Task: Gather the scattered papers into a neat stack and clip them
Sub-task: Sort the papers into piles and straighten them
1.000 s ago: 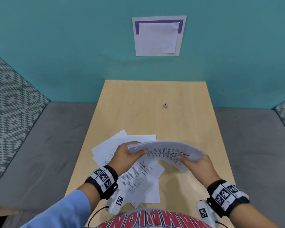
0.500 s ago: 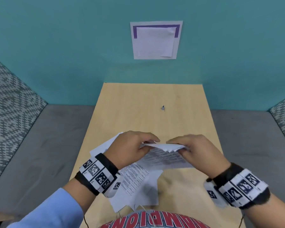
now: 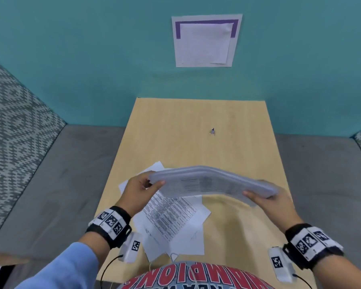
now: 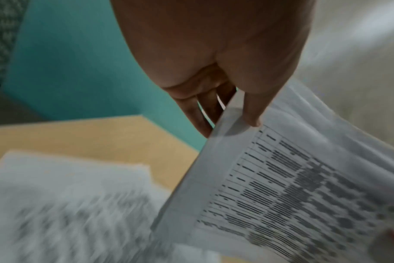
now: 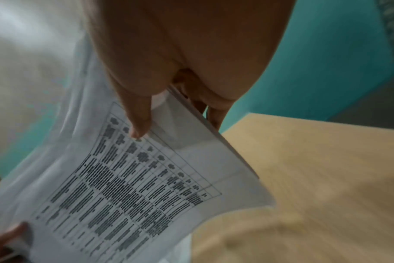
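A bundle of printed sheets (image 3: pixel 211 183) is held in the air above the wooden table (image 3: pixel 196 126), bowed upward in the middle. My left hand (image 3: pixel 141 189) pinches its left end, thumb on top (image 4: pixel 251 113). My right hand (image 3: pixel 271 203) pinches its right end, thumb on the printed face (image 5: pixel 138 124). Several loose papers (image 3: pixel 171 217) lie overlapping on the table under my hands, the top one a printed table. A small dark binder clip (image 3: pixel 212 132) sits alone farther back on the table.
The table is narrow and butts against a teal wall (image 3: pixel 92 59) that carries a pinned white sheet (image 3: pixel 205 41). Grey seat cushions (image 3: pixel 50 184) flank the table on both sides. Bare wood lies between the papers and the clip.
The bundle was lifted, then both hands drew together and stood it on the table. Now the hands have spread apart again and hold it raised, stretched wide and bowed.
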A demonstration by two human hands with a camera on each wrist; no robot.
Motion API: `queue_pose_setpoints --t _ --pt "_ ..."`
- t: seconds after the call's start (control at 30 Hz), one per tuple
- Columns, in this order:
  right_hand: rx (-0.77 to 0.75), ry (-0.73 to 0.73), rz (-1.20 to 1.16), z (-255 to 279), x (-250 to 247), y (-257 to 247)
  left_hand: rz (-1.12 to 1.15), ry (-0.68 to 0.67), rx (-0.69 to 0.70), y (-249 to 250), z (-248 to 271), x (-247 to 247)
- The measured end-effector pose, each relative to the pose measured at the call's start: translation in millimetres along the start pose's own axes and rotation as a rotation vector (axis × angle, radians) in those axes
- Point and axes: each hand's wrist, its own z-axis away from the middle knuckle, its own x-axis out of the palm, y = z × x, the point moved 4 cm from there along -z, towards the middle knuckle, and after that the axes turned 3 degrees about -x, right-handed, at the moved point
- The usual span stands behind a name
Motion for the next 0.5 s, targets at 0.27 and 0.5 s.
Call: queue_pose_setpoints --t 0.27,0.5 --pt "0.109 0.014 0.063 -14.8 26.3 36.8 -0.15 -0.007 -0.039 -15.8 -5.9 21.1" --pt "0.047 -0.066 0.064 -11.9 22.0 42.7 -0.372 -0.015 0.075 -18.9 -6.5 15.9"
